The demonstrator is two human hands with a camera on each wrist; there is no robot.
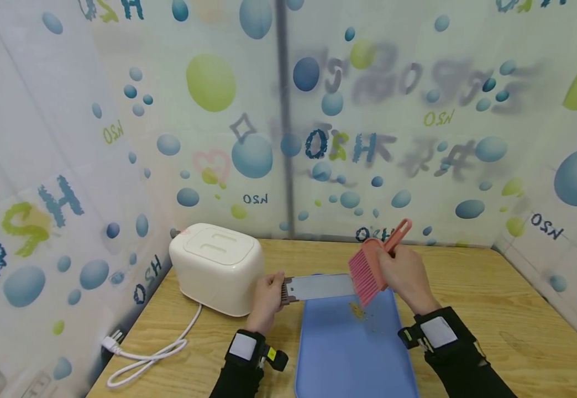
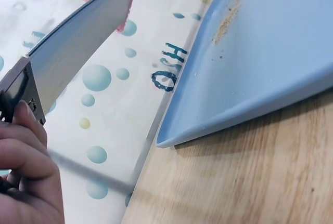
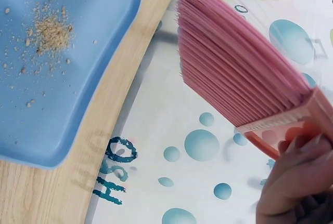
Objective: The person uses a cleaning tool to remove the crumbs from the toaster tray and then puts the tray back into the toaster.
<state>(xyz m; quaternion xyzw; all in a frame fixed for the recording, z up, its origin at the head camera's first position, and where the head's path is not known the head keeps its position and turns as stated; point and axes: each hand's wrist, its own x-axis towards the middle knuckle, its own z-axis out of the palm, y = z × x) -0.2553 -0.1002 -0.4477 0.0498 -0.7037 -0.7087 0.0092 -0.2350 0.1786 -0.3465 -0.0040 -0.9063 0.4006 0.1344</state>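
My left hand [image 1: 267, 296] grips the dark end of a toaster crumb tray [image 1: 320, 287], a thin metal plate held above the far end of a blue tray [image 1: 350, 348]. In my right hand [image 1: 408, 276] is a pink brush [image 1: 367, 271], its handle pointing up and away. The bristles [image 3: 229, 57] overlap the plate's free end in the head view. A small heap of brown crumbs [image 3: 52, 33] lies on the blue tray below, with finer bits scattered round it. In the left wrist view, my thumb presses on the crumb tray's dark end.
A white toaster [image 1: 219, 268] stands at the back left of the wooden table [image 1: 492, 309]. Its white cord [image 1: 154, 359] lies loosely coiled in front, plug [image 1: 111, 344] at the left edge. Patterned curtains [image 1: 398, 138] enclose the table behind and at both sides.
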